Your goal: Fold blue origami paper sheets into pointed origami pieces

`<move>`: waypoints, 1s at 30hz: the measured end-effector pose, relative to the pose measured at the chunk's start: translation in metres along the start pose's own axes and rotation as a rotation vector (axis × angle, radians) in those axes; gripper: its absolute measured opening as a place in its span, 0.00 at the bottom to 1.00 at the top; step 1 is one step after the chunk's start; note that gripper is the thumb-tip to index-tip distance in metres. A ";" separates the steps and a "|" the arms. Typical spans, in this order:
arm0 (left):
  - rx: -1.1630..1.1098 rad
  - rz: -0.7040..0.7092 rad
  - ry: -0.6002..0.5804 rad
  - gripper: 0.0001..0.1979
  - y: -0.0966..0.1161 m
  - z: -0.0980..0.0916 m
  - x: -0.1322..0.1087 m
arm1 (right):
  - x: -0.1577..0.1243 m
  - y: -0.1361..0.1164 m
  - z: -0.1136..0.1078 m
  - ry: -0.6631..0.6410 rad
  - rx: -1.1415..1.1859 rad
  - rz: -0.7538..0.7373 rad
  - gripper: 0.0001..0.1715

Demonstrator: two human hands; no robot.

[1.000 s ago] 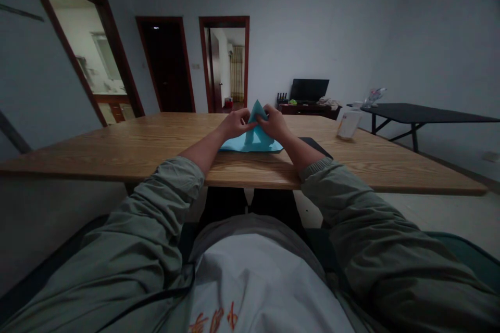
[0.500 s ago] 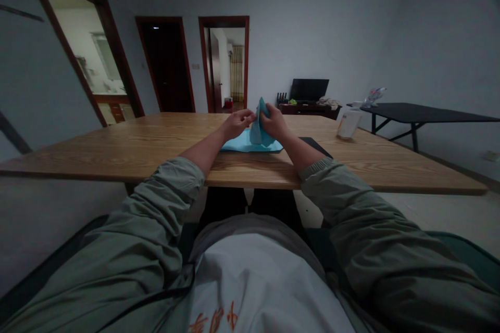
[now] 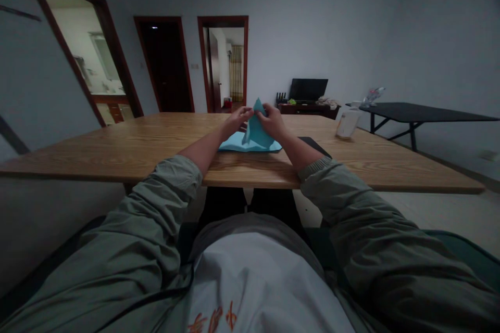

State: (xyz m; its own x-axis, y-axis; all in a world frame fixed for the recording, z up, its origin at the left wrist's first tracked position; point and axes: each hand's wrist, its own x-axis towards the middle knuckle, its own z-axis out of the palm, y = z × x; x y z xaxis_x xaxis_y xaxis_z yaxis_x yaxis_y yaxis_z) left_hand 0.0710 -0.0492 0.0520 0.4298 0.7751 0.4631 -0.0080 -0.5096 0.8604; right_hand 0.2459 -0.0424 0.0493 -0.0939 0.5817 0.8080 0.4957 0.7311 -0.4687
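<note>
Between my hands, a thin light-blue sheet (image 3: 258, 130) stands upright with its upper corner pointing up; whether it is paper or cloth I cannot tell. My right hand (image 3: 272, 119) pinches it near the top from the right. On the other side, my left hand (image 3: 237, 120) is closed with its fingertips at the sheet's upper left edge. A second light-blue piece (image 3: 232, 143) lies flat on the wooden table (image 3: 156, 140) beneath; whether the two are joined is hidden. Partly behind my right forearm lies a flat black item (image 3: 315, 145).
A white bottle (image 3: 348, 122) stands on the right side of the table. Behind it is a black folding table (image 3: 422, 112) with a clear plastic item (image 3: 374, 96) on it. A television (image 3: 308, 90) sits on a low cabinet by the far wall.
The raised sheet has turned to show a broader face and shifted slightly left. My left hand has come in to its upper edge, where a small gap was before.
</note>
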 end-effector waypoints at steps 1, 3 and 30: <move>-0.025 0.039 0.003 0.28 0.002 -0.001 0.000 | -0.001 -0.002 -0.001 0.004 -0.032 0.001 0.17; -0.020 0.095 0.010 0.26 0.004 -0.004 0.000 | -0.003 -0.006 -0.004 -0.002 -0.082 -0.006 0.18; 0.229 0.020 0.219 0.22 -0.002 -0.036 0.005 | -0.003 -0.014 -0.014 0.002 -0.218 -0.048 0.15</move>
State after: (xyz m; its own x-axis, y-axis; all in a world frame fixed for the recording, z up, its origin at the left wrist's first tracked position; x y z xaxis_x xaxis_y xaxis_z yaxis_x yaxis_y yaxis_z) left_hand 0.0409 -0.0307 0.0598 0.2267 0.8131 0.5362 0.1999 -0.5776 0.7915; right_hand 0.2512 -0.0591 0.0581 -0.1202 0.5473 0.8283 0.6655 0.6635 -0.3418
